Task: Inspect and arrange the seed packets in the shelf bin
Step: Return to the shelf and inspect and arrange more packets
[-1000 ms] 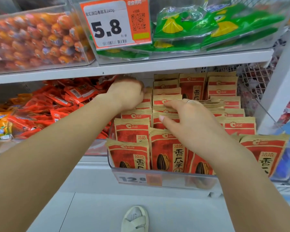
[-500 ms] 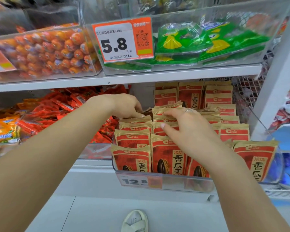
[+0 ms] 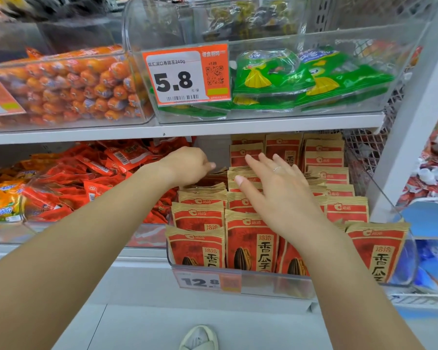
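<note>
From the head view, a clear plastic shelf bin (image 3: 299, 281) sits on the lower shelf, packed with rows of red and tan seed packets (image 3: 249, 243) standing upright, front faces toward the camera. A price tag (image 3: 208, 282) reading 12.8 is fixed to the bin's front wall.

The left hand (image 3: 187, 166) reaches into the back left part of the bin, knuckles up, with its fingers curled down onto the tops of packets in the left-hand row; whether it actually pinches one or only rests there cannot be told, since the fingertips are hidden behind the hand. The right hand (image 3: 278, 188) hovers above the middle rows, palm down, its fingers (image 3: 253, 162) spread and straight, holding nothing. A thin ring (image 3: 277, 169) shows on one finger. The thumb points left, near the top of a packet in the middle row.

To the left of the seed bin, loose red snack packs (image 3: 91, 178) are heaped in a neighbouring bin, with orange packs (image 3: 0, 200) at the far left. On the shelf above, a clear bin holds green packets (image 3: 314, 82) and carries an orange price tag (image 3: 185, 75) marked 5.8; beside it is a bin of orange sausages (image 3: 81, 87). At the bottom edge, the toe of a pale shoe (image 3: 199, 338) shows on the floor
</note>
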`<state>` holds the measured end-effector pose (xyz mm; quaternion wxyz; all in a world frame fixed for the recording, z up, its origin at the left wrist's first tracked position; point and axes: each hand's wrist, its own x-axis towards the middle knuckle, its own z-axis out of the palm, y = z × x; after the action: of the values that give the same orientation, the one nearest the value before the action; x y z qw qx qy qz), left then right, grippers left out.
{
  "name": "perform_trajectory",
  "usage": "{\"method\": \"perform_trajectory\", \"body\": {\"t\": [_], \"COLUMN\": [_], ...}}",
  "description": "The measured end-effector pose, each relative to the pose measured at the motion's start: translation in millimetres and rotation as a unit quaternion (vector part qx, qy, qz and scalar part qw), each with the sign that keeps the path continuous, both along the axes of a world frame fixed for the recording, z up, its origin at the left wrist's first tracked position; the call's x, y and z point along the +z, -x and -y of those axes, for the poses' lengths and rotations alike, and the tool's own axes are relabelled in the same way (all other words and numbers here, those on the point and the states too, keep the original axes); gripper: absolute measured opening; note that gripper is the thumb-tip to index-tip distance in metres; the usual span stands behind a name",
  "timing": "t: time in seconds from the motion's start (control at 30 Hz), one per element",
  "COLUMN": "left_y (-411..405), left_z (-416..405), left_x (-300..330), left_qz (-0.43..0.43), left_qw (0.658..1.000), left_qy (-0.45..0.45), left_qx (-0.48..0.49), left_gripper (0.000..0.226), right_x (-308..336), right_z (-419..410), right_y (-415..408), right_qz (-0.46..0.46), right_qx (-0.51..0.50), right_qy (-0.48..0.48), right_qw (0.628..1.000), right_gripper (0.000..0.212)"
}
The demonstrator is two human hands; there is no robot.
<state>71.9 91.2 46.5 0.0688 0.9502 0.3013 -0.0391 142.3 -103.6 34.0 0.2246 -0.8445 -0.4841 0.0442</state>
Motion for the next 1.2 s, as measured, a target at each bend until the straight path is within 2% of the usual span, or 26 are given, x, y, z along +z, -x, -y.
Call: {"method": "perform_trajectory", "body": {"t": [0.1,0.17,0.27,0.43,0.5,0.57,0.63,0.7,0.77,0.83,0.9,1.0,1.07,1.13,1.2], "left_y": [-3.6,-6.8,-7.2,6.6,18.0,33.0,49.5,63.3,72.0,75.5,75.8,69.6,64.3,61.6,61.6], "left_z": [1.8,0.1,-4.1,1.7,15.3,35.4,55.9,68.6,76.2,88.4,105.5,119.5,121.5,125.0,129.6], "left_x": [6.4,5.4,-5.1,-4.2,6.0,14.1,18.2,29.5,45.4,64.5,86.0,108.8,110.2,101.3,83.3], "left_qz": [-0.082,-0.097,-0.051,0.029,0.054,0.039,0.063,0.144,0.276,0.344,0.402,0.482,0.557,0.611,0.605], "left_qw": [0.996,0.995,0.997,0.998,0.992,0.974,0.945,0.918,0.877,0.855,0.835,0.827,0.815,0.779,0.749], "left_qy": [0.002,-0.003,-0.054,-0.055,-0.114,-0.217,-0.314,-0.357,-0.372,-0.354,-0.334,-0.237,-0.09,0.118,0.271], "left_qx": [-0.027,-0.029,-0.02,-0.003,-0.022,-0.041,-0.073,-0.098,-0.127,-0.158,-0.173,-0.165,-0.132,-0.072,-0.008], "left_gripper": [0.034,0.031,0.031,0.027,0.028,0.029,0.024,0.015,0.023,0.025,0.023,0.017,0.023,0.05,0.066], "right_x": [-2.9,-2.4,-1.3,-2.6,-3.1,-3.5,-1.9,2.2,8.3,14.3,23.3,36.9,42.6,43.5,41.1], "right_z": [-4.3,-5.0,-4.9,-5.4,-4.5,-2.8,-0.9,0.7,2.3,3.9,6.6,14.0,21.2,29.7,37.6], "right_y": [-0.2,0.1,1.5,0.4,-0.4,-0.9,0.6,5.0,12.3,19.2,24.9,28.4,29.6,29.2,28.9], "right_qz": [0.012,0.019,0.018,0.018,0.02,0.015,-0.009,-0.049,-0.095,-0.151,-0.21,-0.28,-0.294,-0.313,-0.348], "right_qx": [-0.003,-0.011,-0.017,-0.014,-0.011,-0.005,0.003,0.018,0.036,0.05,0.057,0.061,0.072,0.075,0.062], "right_qy": [0.049,0.047,0.038,0.031,0.034,0.029,-0.008,-0.078,-0.159,-0.241,-0.316,-0.384,-0.387,-0.381,-0.375], "right_qw": [0.999,0.999,0.999,0.999,0.999,0.999,1.0,0.996,0.982,0.957,0.923,0.878,0.871,0.866,0.857], "right_gripper": [0.06,0.057,0.054,0.055,0.056,0.057,0.062,0.071,0.076,0.066,0.045,0.026,0.024,0.026,0.033]}}
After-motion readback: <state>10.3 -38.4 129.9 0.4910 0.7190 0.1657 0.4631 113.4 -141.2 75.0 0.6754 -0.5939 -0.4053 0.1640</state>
